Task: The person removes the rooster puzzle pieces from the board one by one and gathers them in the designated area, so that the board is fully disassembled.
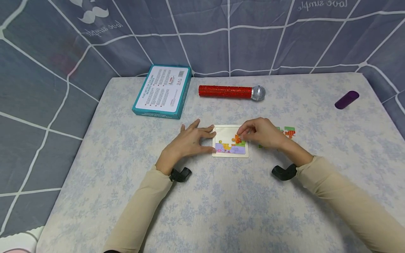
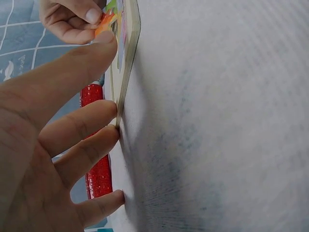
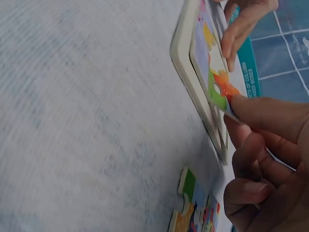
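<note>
A small jigsaw board (image 1: 230,155) with a pale frame lies on the table, its lower part filled with purple and yellow pieces. My left hand (image 1: 191,140) rests at its left edge, thumb and fingertips touching the frame with the fingers spread. Over the board's right side, my right hand (image 1: 262,133) pinches an orange and green puzzle piece (image 3: 224,89) between thumb and forefinger. In the right wrist view this piece is tilted above the board. Loose puzzle pieces (image 1: 289,132) lie right of the board, partly hidden under the right hand.
A red glitter microphone (image 1: 226,91) lies behind the board. Left of it is a teal and white box (image 1: 162,91). A purple cylinder (image 1: 346,99) lies at the far right of the cloth-covered table (image 1: 221,207). A grey-blue curtain (image 1: 202,45) with white lines hangs behind.
</note>
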Motion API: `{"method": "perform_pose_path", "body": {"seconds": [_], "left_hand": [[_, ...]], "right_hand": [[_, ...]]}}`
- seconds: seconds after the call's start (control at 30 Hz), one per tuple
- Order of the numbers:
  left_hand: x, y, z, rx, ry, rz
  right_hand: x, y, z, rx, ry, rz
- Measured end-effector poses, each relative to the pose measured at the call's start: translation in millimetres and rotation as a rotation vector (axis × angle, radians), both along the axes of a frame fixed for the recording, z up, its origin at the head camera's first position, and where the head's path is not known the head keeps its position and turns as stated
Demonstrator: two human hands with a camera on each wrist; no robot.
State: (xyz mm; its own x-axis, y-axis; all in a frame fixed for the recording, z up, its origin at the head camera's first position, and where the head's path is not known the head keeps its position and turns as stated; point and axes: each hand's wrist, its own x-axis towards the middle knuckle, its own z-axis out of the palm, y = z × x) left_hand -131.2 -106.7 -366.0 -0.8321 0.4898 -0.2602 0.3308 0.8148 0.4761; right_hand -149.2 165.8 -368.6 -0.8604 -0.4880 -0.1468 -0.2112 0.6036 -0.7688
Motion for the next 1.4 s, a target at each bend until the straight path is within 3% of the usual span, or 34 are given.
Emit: {"method": "perform_pose_path", "body": {"seconds": [0.27, 0.57, 0.77, 1.07, 1.4], "left_hand": [[0.3, -0.3, -0.2, 0.001, 0.008, -0.003], [0.3, -0.7, -0.1, 0.002, 0.005, -0.005], [0.6, -0.7, 0.8, 0.002, 0.006, -0.006], [0.4, -1.0, 0.3, 0.008, 0.005, -0.012], [-0.4, -0.8, 0.4, 0.008, 0.004, -0.015]], "right_hand": [[-0.2, -5.2, 1.8, 0.049, 0.055, 0.033], [-0.3, 1.8, 0.5, -0.017, -0.068, -0.024], [-0.6, 11.4, 5.7, -0.034, -0.080, -0.018], [8.2, 58.7, 13.4, -0.020, -0.219, -0.111], [18.2, 124.9, 14.8, 0.078, -0.242, -0.203]]}}
